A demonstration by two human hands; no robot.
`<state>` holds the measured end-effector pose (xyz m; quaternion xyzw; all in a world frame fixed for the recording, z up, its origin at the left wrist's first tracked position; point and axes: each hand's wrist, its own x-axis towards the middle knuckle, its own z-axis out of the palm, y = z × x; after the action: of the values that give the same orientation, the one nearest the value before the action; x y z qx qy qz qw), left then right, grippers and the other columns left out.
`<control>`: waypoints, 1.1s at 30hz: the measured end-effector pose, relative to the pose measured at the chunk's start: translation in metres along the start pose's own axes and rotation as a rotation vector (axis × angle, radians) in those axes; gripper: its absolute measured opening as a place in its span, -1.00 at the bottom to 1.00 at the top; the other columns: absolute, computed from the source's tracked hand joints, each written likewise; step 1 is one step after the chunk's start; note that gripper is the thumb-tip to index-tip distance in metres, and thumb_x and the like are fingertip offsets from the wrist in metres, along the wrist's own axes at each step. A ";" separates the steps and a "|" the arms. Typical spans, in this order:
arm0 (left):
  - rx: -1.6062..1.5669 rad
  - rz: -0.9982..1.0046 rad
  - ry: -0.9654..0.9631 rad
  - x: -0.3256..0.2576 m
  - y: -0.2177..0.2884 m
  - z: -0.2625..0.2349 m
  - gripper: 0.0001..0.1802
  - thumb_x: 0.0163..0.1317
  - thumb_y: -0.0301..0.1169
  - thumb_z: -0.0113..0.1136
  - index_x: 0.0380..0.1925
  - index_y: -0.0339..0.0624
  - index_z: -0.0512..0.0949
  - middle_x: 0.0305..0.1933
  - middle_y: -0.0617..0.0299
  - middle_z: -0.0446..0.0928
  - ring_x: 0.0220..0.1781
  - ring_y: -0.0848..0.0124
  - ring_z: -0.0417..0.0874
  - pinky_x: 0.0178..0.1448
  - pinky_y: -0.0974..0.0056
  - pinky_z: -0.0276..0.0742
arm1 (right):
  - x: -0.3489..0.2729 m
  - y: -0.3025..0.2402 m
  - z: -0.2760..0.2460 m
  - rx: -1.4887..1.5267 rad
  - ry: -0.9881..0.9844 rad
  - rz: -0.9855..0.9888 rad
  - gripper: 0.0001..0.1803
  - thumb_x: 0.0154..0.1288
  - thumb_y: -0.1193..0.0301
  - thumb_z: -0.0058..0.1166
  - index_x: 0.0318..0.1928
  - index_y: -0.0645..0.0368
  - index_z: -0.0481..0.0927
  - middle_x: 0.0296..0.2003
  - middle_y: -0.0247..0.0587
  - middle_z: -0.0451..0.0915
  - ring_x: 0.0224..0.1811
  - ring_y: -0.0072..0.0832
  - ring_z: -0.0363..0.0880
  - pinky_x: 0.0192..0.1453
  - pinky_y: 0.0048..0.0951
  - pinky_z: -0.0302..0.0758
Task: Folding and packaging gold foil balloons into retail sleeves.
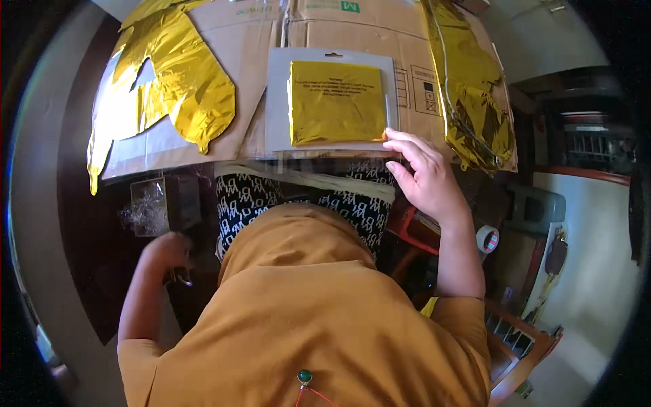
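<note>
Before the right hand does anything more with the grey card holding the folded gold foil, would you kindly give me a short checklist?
1. Right hand touches the grey card at its lower right corner: ok.
2. Folded gold foil lies flat on the card: ok.
3. Card rests fully on the cardboard: ok.
4. Gold balloons lie apart from the card: ok.
5. Left hand empty: cannot tell.

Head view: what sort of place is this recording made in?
Probably a home room used for packing party goods. Flattened cardboard serves as a work surface, gold foil balloons lie on it, and the right hand touches a carded gold foil pack. A tape roll sits nearby.
</note>
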<state>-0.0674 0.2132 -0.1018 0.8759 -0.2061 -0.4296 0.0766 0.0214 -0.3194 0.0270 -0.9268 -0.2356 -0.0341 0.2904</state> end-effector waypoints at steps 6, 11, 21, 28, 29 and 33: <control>0.256 -0.465 -0.115 -0.007 0.072 -0.076 -0.18 0.06 0.24 0.34 0.09 -0.22 0.58 -0.11 -0.12 0.68 0.03 0.08 0.70 0.05 0.08 0.58 | -0.001 -0.001 -0.003 -0.014 -0.065 0.001 -0.51 0.14 0.51 0.32 0.12 0.25 0.57 0.14 -0.03 0.59 0.24 -0.13 0.53 0.34 -0.21 0.43; 0.039 0.052 0.550 -0.013 0.150 -0.142 -0.45 -0.03 -0.08 0.46 -0.08 -0.15 0.60 -0.13 0.12 0.66 -0.02 0.10 0.67 0.06 0.11 0.54 | -0.010 -0.008 -0.001 -0.295 -0.021 -0.094 -0.21 0.01 0.37 0.45 0.30 0.18 0.44 0.25 -0.09 0.46 0.29 -0.16 0.41 0.41 -0.19 0.36; 0.077 0.781 1.110 0.095 0.170 -0.155 -0.80 0.14 -0.50 0.31 -0.19 -0.22 0.66 -0.04 0.11 0.65 0.06 0.18 0.67 0.09 0.12 0.57 | -0.008 0.014 0.027 -0.276 0.258 -0.242 -0.73 0.09 0.52 0.37 -0.16 0.17 0.68 -0.22 -0.23 0.67 -0.15 -0.31 0.64 0.04 -0.26 0.51; -0.368 0.353 0.995 0.098 0.185 -0.176 -0.92 0.13 -0.50 0.31 -0.42 -0.20 0.57 -0.35 0.09 0.59 -0.26 0.11 0.63 -0.06 0.13 0.53 | 0.038 0.009 -0.004 0.056 -0.148 0.540 -0.72 0.09 0.32 0.38 -0.52 0.26 0.61 -0.51 -0.08 0.65 -0.43 -0.22 0.66 -0.28 -0.25 0.55; -0.338 0.346 1.004 0.101 0.186 -0.176 -0.92 0.14 -0.50 0.30 -0.39 -0.18 0.58 -0.30 0.08 0.59 -0.23 0.11 0.63 -0.04 0.12 0.53 | 0.044 0.021 -0.005 0.086 -0.210 0.519 -0.71 0.09 0.31 0.39 -0.54 0.26 0.62 -0.56 -0.07 0.66 -0.50 -0.30 0.67 -0.32 -0.28 0.57; -0.283 0.353 1.090 0.105 0.185 -0.177 -0.83 0.15 -0.49 0.27 -0.23 -0.13 0.60 -0.08 0.10 0.57 -0.11 0.11 0.60 0.03 0.04 0.47 | 0.081 0.025 -0.022 0.113 -0.554 0.696 -0.67 0.16 0.33 0.38 -0.60 0.25 0.58 -0.64 -0.23 0.61 -0.67 -0.58 0.53 -0.58 -0.49 0.47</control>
<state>0.0737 -0.0060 -0.0103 0.9039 -0.2205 0.0784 0.3579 0.1061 -0.3159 0.0484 -0.9078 0.0197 0.3281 0.2606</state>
